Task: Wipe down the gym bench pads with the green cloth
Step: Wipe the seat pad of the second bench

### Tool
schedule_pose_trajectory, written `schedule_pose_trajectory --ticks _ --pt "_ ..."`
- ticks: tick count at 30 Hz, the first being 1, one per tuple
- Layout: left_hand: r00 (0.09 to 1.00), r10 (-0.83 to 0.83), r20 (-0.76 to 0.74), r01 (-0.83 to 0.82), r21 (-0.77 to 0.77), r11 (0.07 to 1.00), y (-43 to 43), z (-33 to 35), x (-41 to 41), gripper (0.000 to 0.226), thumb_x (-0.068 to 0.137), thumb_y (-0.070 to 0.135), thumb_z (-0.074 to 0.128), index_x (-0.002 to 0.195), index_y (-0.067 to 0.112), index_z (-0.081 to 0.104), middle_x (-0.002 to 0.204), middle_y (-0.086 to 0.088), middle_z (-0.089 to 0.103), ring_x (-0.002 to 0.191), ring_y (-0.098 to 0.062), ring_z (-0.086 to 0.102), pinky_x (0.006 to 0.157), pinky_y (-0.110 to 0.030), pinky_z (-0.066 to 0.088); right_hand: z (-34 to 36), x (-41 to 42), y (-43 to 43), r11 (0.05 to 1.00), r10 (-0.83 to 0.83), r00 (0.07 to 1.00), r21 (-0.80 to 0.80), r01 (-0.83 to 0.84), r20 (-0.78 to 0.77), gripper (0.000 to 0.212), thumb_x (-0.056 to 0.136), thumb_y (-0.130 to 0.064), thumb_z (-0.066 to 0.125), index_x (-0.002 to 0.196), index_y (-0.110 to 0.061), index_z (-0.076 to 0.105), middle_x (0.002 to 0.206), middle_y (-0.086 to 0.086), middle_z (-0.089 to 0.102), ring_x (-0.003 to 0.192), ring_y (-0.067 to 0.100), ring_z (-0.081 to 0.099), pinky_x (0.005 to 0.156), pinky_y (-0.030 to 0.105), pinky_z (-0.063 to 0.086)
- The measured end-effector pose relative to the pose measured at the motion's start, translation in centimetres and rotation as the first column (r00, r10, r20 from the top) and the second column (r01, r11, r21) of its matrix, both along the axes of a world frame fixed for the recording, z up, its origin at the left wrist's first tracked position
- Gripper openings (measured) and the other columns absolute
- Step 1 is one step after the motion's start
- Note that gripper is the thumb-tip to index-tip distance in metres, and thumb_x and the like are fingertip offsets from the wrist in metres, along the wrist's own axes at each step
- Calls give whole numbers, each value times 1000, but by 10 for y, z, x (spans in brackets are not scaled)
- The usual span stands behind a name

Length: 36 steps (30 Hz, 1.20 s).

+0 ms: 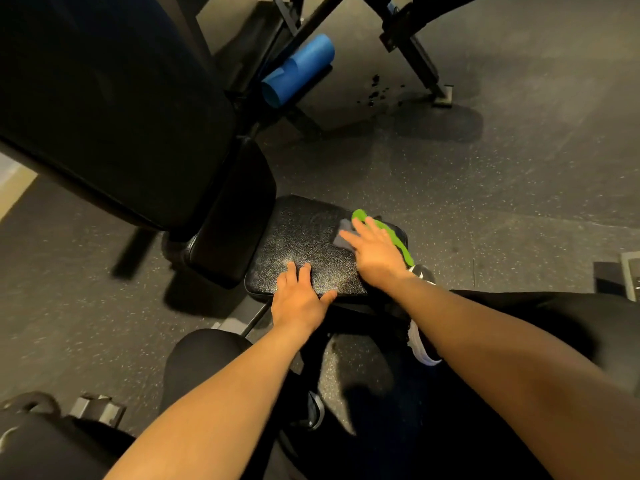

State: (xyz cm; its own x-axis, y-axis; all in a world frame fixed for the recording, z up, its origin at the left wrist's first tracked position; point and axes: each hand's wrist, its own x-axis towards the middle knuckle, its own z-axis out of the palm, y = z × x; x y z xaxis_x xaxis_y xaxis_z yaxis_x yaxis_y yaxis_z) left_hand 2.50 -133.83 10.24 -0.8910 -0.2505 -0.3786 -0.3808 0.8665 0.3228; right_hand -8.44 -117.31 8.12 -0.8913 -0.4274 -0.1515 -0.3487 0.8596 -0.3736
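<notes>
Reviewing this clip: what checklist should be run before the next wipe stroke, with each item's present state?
1. Green cloth under right hand: ok, flat fingers press it.
2. Cloth on seat pad: ok, by its right edge.
3. Left hand apart from cloth: ok, rests on the pad's near edge.
4. Seat pad wiped all over: cannot tell.
5. Back pad wiped: cannot tell.

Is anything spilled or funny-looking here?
Yes: small dark splatter spots dot the grey speckled rubber floor beside the far metal bench foot, as if liquid dripped. The blue foam roller looks partly unwrapped.
</notes>
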Motion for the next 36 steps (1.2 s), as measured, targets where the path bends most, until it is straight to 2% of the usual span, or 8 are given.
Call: schedule_pose_trajectory --ticks 5,10,13,20,23,30,33,36 --pt "1000 14 17 -13 -5 1000 -1 3 -4 79 93 62 54 156 26 24 166 -4 10 151 -24 10 117 -44 29 -1 -11 -17 972 -229 974 52 228 6 65 94 -11 48 155 -25 30 166 6 10 153 32 -3 123 47 4" --pt "1000 4 -1 -4 -73 997 -4 6 -13 76 94 61 52 156 29 22 155 -5 27 142 -26 25 109 -44 36 0 -11 -60 986 163 983 29 -166 79 64 97 -8 46 156 -27 28 167 1 9 153 26 -2 123 40 3" --pt "998 4 66 4 -120 993 4 6 -18 76 96 62 47 158 34 14 154 -9 20 143 -28 19 111 -49 31 0 -18 -47 974 216 974 49 -219 61 61 101 -12 44 156 -30 26 167 0 9 154 24 -2 123 40 1" --pt "990 36 138 -22 -101 995 10 11 -25 76 96 57 52 158 34 13 157 -14 14 144 -34 15 113 -52 27 -2 -22 11 962 -266 964 67 265 16 54 101 -22 42 154 -31 32 164 8 20 150 31 14 121 40 9" --pt "983 57 174 -43 -84 996 15 14 -29 77 96 55 52 158 33 11 161 -13 8 146 -38 11 116 -54 25 2 -12 11 930 -362 930 95 355 64 59 98 -19 45 154 -29 29 165 6 15 151 31 7 122 41 7" --pt "972 27 234 -5 -96 995 28 19 -28 82 95 65 45 159 36 2 165 -15 -3 148 -41 6 119 -53 20 11 -5 -14 991 108 990 63 -114 87 65 95 -9 50 154 -28 32 164 3 19 153 28 3 122 40 9" --pt "975 -118 189 131 -57 990 45 21 -35 77 98 61 44 159 38 3 167 -9 -8 150 -40 1 121 -49 16 2 -2 9 998 -42 997 49 39 62 65 96 -11 48 155 -30 28 166 2 13 153 27 -4 123 42 2" --pt "975 -117 188 117 9 993 62 22 -44 76 97 62 43 159 41 3 168 -5 -11 151 -40 -2 121 -51 14 -3 11 25 952 -289 955 -85 294 71 60 96 -11 46 153 -29 35 165 2 17 153 32 0 122 41 7"
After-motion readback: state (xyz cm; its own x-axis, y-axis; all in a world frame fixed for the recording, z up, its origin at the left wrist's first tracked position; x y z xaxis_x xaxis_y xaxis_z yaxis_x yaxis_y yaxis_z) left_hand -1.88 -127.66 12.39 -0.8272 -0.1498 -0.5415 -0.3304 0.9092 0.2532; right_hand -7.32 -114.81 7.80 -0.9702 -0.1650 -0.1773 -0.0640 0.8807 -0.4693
